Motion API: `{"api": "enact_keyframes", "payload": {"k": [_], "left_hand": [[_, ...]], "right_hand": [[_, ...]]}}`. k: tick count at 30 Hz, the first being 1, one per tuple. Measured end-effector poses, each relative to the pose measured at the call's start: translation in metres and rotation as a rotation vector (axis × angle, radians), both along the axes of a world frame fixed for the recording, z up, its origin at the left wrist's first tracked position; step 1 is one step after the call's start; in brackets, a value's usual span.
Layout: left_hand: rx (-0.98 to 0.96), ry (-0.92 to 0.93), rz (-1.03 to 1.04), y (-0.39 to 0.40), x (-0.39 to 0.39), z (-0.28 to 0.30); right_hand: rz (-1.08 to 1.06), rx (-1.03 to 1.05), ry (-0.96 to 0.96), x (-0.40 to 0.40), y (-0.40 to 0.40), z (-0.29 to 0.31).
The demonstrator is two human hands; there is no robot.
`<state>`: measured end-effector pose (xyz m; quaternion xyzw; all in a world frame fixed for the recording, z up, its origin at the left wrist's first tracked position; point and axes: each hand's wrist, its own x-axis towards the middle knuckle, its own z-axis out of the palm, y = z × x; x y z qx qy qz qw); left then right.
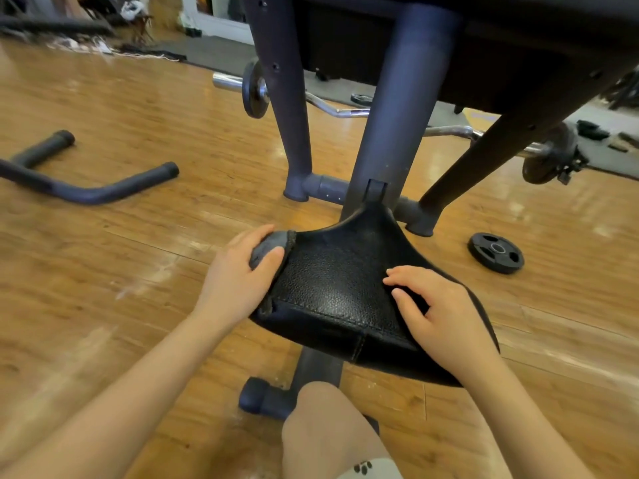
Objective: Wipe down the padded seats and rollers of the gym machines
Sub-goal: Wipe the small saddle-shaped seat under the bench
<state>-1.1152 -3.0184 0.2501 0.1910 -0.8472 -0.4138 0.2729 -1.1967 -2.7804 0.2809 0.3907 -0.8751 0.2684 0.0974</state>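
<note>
The black padded seat [332, 288] of a gym machine sits low in front of me on a dark post. My left hand [238, 271] grips its left corner, where the cover is torn and grey padding [268, 245] shows under my thumb. My right hand [435, 312] lies on the seat's right side with bent fingers, holding a dark cloth [484, 319] that drapes over the right edge. The cloth is hard to tell apart from the black cover.
The machine's dark frame legs [297, 133] and pad rise just behind the seat. A curl bar with plates [254, 88] lies on the floor behind, a loose weight plate [496, 252] at the right and a bent handle frame [86, 191] at the left. My knee [325, 426] is below the seat.
</note>
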Motion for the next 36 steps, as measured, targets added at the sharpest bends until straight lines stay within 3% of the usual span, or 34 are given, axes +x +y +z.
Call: {"api": "enact_keyframes", "payload": {"k": [4, 7, 12, 17, 19, 21, 26, 30, 34, 36], "left_hand": [[-0.095, 0.042, 0.066, 0.020, 0.016, -0.005], [-0.214, 0.103, -0.017, 0.024, 0.025, -0.008], [0.168, 0.043, -0.085, 0.001, 0.021, -0.004], [0.372, 0.085, -0.121, -0.001, 0.023, -0.013], [0.528, 0.095, -0.073, -0.007, 0.025, -0.016], [0.569, 0.048, -0.040, -0.009, 0.032, -0.018], [0.467, -0.113, -0.041, -0.011, 0.049, -0.023], [0.488, -0.150, -0.096, -0.015, 0.048, -0.022], [0.479, -0.136, -0.121, -0.012, 0.042, -0.019], [0.458, -0.148, -0.124, -0.008, 0.038, -0.017]], "right_hand": [[0.016, 0.038, -0.012, -0.004, 0.000, 0.004], [0.128, 0.157, -0.067, -0.007, -0.016, 0.015], [0.399, 0.210, -0.082, -0.016, -0.094, 0.045], [0.669, 0.246, -0.410, -0.016, -0.165, 0.047], [0.725, 0.363, -0.334, -0.017, -0.177, 0.035], [0.748, 0.415, -0.274, -0.023, -0.178, 0.028], [0.840, 0.499, -0.350, -0.031, -0.187, 0.037], [0.862, 0.748, -0.162, -0.014, -0.209, 0.028], [0.768, 0.564, -0.396, -0.048, -0.200, 0.034], [0.614, 0.514, -0.366, -0.083, -0.188, 0.031]]}}
